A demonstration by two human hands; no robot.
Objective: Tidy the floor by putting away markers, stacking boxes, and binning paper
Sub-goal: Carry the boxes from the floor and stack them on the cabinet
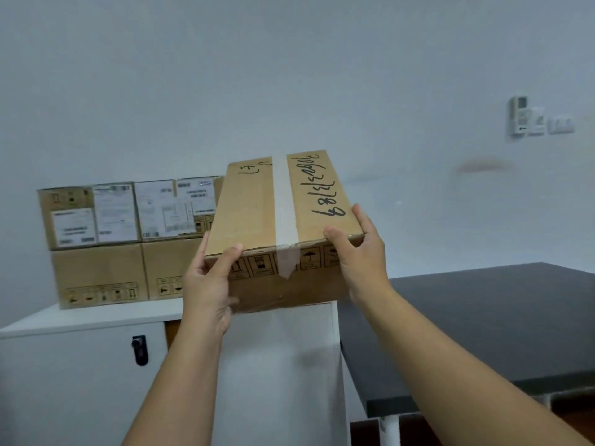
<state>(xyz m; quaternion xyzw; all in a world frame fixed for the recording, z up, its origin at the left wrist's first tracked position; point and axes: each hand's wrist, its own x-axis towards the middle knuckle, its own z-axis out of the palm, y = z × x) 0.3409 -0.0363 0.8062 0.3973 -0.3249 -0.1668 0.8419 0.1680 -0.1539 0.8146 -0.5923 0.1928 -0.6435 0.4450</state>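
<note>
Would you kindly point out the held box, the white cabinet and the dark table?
held box (254, 204): head view, left half of its top.
white cabinet (96, 313): head view, bare top surface.
dark table (483, 317): head view, bare tabletop.

Office storeroom, stacked cartons (128, 243), locked cabinet (80, 365)

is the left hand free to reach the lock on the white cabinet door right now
Probably not. The left hand grips the near-left corner of the taped cardboard box, and the right hand holds its other side. The lock sits unobstructed below, but letting go would leave the box one-handed.
</note>
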